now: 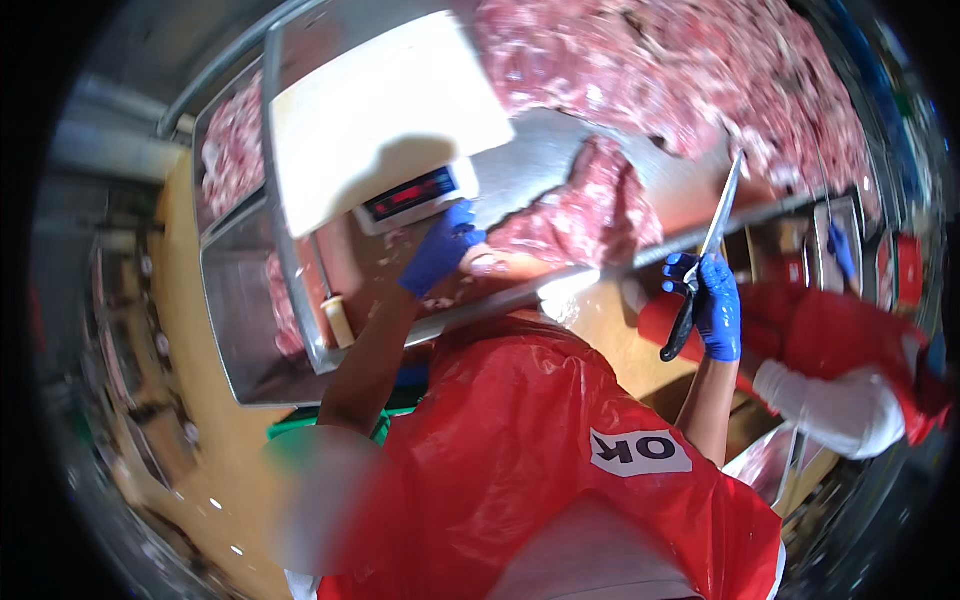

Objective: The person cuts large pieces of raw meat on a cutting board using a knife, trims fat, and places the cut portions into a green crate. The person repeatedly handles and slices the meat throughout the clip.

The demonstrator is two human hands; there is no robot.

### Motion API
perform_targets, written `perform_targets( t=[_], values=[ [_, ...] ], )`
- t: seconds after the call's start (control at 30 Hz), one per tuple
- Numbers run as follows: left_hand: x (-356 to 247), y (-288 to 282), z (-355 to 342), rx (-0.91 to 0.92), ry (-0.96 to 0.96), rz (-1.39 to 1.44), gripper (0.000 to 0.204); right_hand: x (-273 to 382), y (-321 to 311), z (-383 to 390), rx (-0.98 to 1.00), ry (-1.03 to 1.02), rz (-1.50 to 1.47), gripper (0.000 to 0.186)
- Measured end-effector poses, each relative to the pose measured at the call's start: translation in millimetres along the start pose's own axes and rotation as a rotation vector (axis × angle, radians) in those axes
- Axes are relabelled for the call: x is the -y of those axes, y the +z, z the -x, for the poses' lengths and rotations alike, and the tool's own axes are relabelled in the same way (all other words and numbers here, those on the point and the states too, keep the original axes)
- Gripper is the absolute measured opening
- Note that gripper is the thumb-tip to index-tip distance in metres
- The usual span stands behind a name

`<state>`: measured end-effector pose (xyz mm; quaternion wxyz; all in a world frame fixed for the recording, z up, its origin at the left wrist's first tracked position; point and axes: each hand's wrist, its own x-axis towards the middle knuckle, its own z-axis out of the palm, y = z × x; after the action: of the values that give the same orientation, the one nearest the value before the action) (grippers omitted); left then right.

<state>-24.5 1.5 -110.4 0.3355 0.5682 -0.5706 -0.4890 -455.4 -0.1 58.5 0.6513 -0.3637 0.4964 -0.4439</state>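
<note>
Gripping the knife [718,222], the right hand [717,308] is well to the right of the scale [390,110], fingers closed around the black handle [677,340], blade pointing away from the body. The left hand [437,252] is just on the near side of the scale's display [410,195], fingers bent and close together at the left end of the cut of meat [590,210]; whether they pinch it or only rest there, I cannot quite tell from this angle. That cut lies on the metal table [560,135], right of the display, with the heap of meat [680,70] beyond it and a pale-handled tool [338,320] on the scale's near side, left of the display. Working well here calls for the blade kept clear of the left hand, a firm hold on the slippery-looking cut with fingertips tucked back, and no leaning on the scale.
</note>
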Motion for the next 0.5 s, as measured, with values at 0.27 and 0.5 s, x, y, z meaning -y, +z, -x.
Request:
perform_targets(
  t=[0.27, 0.5],
  values=[
    [-61.1, 105.5, -60.3, 0.149, 0.040, -0.311, 0.102, -102.6, -112.2, 29.8, -0.209, 0.115, -0.020, 0.030],
    [-81.5, 126.0, -101.2, 0.128, 0.162, -0.712, 0.116, -102.7, -95.8, -66.2, -0.072, -0.022, 0.368, 0.029]
  ],
)
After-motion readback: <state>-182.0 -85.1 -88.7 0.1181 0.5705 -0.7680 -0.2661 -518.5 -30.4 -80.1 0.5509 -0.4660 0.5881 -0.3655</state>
